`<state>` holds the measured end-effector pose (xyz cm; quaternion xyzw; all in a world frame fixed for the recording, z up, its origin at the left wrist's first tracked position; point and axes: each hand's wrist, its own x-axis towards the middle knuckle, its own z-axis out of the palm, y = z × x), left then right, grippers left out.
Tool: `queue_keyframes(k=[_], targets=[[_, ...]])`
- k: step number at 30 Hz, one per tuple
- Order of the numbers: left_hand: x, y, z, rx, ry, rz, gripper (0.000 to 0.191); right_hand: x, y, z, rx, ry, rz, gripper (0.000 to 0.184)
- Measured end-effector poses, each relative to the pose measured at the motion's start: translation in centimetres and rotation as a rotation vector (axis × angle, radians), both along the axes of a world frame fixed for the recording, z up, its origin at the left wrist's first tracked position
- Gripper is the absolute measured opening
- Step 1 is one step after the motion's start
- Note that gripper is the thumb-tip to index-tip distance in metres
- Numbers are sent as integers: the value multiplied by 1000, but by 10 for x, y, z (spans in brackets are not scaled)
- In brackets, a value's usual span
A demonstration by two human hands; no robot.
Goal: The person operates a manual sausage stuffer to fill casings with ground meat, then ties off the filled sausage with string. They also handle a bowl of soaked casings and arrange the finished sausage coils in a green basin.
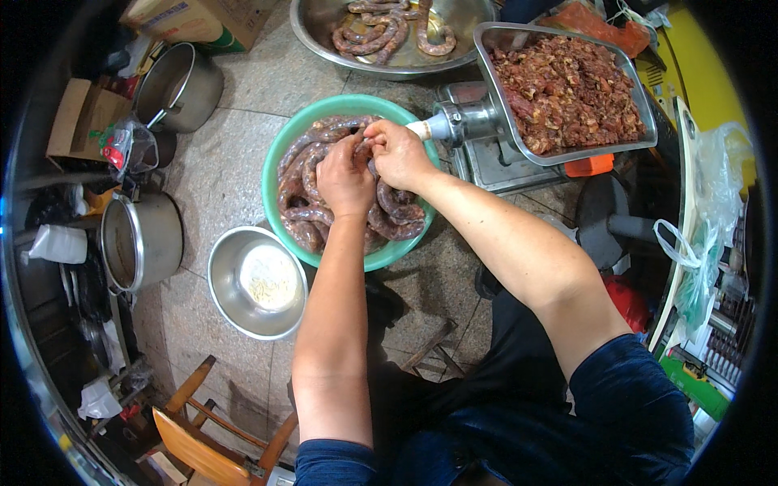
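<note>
Long coils of raw sausage lie in a green plastic basin on the floor. Over its upper middle, my left hand and my right hand meet, fingers pinched on a piece of sausage casing that they largely hide. Just right of my right hand, the white stuffing tube of a metal meat grinder points at the basin. On top of the grinder sits a steel tray heaped with chopped seasoned meat.
A large steel basin with more sausage stands beyond. A steel bowl with pale strands in liquid is at lower left. Two metal pots and a cardboard box stand further left. A wooden chair is at the bottom left.
</note>
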<state>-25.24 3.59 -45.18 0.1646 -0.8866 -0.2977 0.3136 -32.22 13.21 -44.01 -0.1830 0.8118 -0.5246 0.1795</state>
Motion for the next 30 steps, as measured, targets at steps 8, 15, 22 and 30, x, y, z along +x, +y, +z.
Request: queue_keyframes(k=[8,15,22,30], targets=[[5,-3,14,-200,-102,-71,24,0,-2,0,-118,-123,11,30],[11,-5,7,451,-284,-3,28,8,13,25,241,43,145,13],[17,-19,11,1348,-220,-86,39,13,16,26,273,136,222,13],[23,-24,3,1664,-206,-75,41,18,19,20,290,219,236,19]])
